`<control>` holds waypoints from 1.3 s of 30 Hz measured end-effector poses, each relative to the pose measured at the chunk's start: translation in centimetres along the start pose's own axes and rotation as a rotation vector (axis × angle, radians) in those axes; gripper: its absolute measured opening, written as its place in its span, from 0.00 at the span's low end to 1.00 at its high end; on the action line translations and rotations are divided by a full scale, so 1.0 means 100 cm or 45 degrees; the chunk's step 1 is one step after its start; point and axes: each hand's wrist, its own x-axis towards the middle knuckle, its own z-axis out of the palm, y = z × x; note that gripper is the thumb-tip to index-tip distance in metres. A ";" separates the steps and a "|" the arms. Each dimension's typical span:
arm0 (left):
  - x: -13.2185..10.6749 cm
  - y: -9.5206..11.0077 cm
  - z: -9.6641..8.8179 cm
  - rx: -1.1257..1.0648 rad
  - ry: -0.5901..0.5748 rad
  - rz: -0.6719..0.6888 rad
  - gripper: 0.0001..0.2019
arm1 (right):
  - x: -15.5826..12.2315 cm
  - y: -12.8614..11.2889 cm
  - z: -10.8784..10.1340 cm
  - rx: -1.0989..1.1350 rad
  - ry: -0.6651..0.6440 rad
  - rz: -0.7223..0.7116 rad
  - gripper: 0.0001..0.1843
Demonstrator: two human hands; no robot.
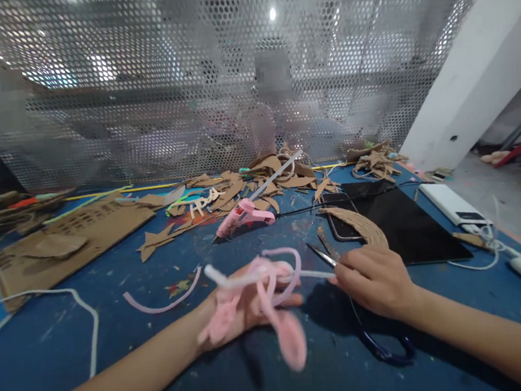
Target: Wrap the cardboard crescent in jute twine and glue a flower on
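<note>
My left hand (249,306), palm turned up, holds a pink, fuzzy looped pipe-cleaner piece (290,336) with a dangling rounded end, slightly blurred. A white pipe cleaner (316,273) runs across it to my right hand (376,279), whose fingers are closed around its far end. Scissors (389,353) with dark blue handles pass beneath my right hand, their blades showing beyond the fingers; contact with them is hidden. A lilac strip (165,307) lies curved on the table near my left wrist.
Beyond my hands lies a pink glue gun (244,217) with a glue stick in it. Cardboard scraps (231,189) line the back, before a perforated metal screen (212,100). A phone (341,218), black panel (410,228) and white power bank (452,204) are right; flat cardboard (105,238) is left.
</note>
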 end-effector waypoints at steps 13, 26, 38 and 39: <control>-0.006 0.011 0.029 0.109 0.303 -0.075 0.20 | 0.018 -0.007 0.016 -0.052 -0.094 -0.141 0.10; -0.016 0.029 0.012 0.757 0.349 0.037 0.13 | 0.042 0.003 0.025 0.078 -0.179 0.314 0.17; -0.003 0.023 0.007 0.266 0.395 -0.014 0.16 | 0.034 0.010 0.028 0.004 -0.206 0.141 0.14; -0.003 0.025 0.009 0.341 0.438 -0.008 0.15 | 0.034 0.008 0.028 -0.007 -0.242 0.147 0.14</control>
